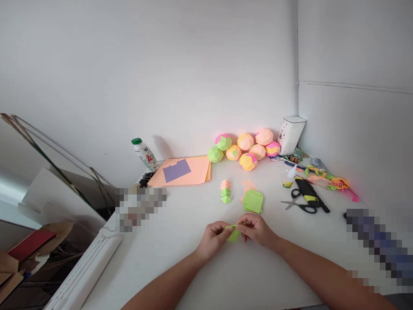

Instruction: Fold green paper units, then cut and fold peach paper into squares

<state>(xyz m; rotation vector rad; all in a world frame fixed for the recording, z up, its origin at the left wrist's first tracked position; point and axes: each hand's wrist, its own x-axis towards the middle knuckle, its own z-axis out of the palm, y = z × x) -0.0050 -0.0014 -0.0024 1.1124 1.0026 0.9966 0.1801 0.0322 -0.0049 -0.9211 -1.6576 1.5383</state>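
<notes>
Both of my hands meet over the white table (180, 258), pinching one small piece of green paper (233, 234) between them. My left hand (213, 239) grips its left side with curled fingers. My right hand (256, 229) pinches its upper right edge. Just beyond them lies a stack of green paper squares (253, 200) on a few orange squares (248, 185). A small pile of folded orange and green units (225, 191) stands to the left of that stack.
Several pink, orange and green paper balls (245, 148) sit against the back wall beside a white box (291, 134). Scissors (300, 205), a black and yellow cutter (308, 193), a glue bottle (289, 177) and paper scraps lie right. Orange sheets (193, 171) and a drink bottle (144, 154) lie left.
</notes>
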